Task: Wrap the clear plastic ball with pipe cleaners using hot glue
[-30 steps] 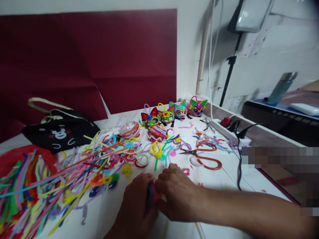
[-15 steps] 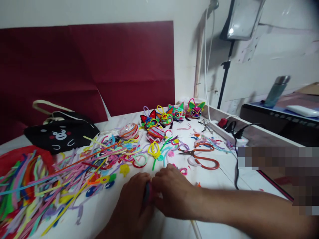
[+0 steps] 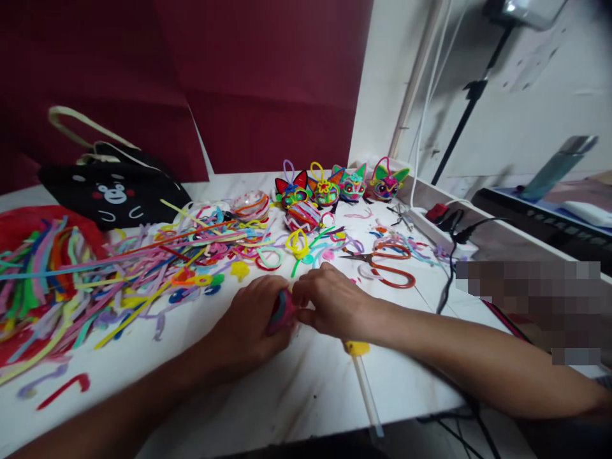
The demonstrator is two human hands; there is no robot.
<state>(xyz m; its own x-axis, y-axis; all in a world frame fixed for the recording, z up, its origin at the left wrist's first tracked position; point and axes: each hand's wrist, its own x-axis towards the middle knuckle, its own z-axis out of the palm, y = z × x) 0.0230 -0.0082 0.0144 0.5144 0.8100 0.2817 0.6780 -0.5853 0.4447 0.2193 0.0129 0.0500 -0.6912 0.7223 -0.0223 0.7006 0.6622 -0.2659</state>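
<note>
My left hand (image 3: 258, 315) is wrapped round a small ball (image 3: 282, 311) covered in pink and blue-grey fuzzy strips, much of it hidden by the fingers. My right hand (image 3: 329, 299) is closed at the ball's right side, its fingertips bent against it; whatever they pinch is hidden. Beyond the hands lie orange-handled scissors (image 3: 389, 262), a yellow looped pipe cleaner (image 3: 297, 243) and a yellow flower shape (image 3: 240, 269). Under my right forearm a yellow tool end (image 3: 357, 347) shows, with a clear stick (image 3: 368, 395) running from it toward the table's front edge.
Loose pipe cleaners (image 3: 143, 274) cover the left side, with a red bag (image 3: 90, 233) of more strips. Several cat-face ornaments (image 3: 325, 190) and striped balls (image 3: 302, 217) stand at the back. A black bag (image 3: 115, 194) leans there. A power strip (image 3: 444, 236) with cables lies right.
The view has tilted down and closer to the table, so the scene sits higher and more of the front edge shows. Both hands stay together at the ball, which is now more visible.
</note>
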